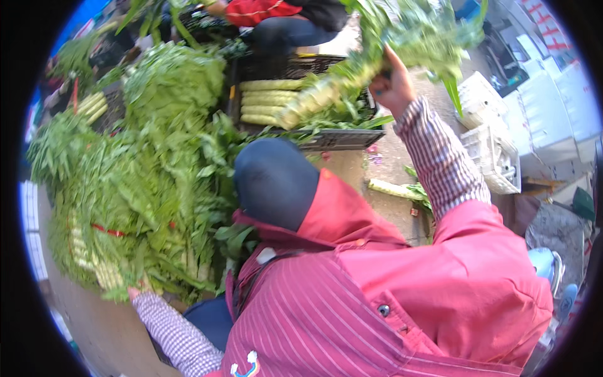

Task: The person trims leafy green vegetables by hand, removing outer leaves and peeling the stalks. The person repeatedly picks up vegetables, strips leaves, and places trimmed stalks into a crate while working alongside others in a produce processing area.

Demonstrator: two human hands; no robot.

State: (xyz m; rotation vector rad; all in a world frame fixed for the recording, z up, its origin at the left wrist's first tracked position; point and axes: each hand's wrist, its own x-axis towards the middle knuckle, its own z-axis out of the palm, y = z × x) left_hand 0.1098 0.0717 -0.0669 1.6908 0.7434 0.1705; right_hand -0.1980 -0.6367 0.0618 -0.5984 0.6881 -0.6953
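Observation:
My right hand (393, 82), at the upper right, is closed around a celtuce stalk (320, 96) with leaves; the stalk is blurred and points down to the left over a black plastic crate (346, 140). In that crate several pale green celtuce stems (271, 101) lie side by side. At the lower left my left hand (134, 293) touches the edge of a large heap of leafy celtuce (141, 188); its fingers are mostly hidden by leaves. Near it, a bundle of stems (106, 271) shows in the heap, and a red tie (108, 231) lies across the leaves.
Another person in a red and black top (264, 9) crouches beyond the crate. A loose celtuce stalk (393, 187) lies on the ground to the right. White plastic baskets (492, 155) and white boxes (541, 108) stand farther right. More stems and leaves are at the upper left.

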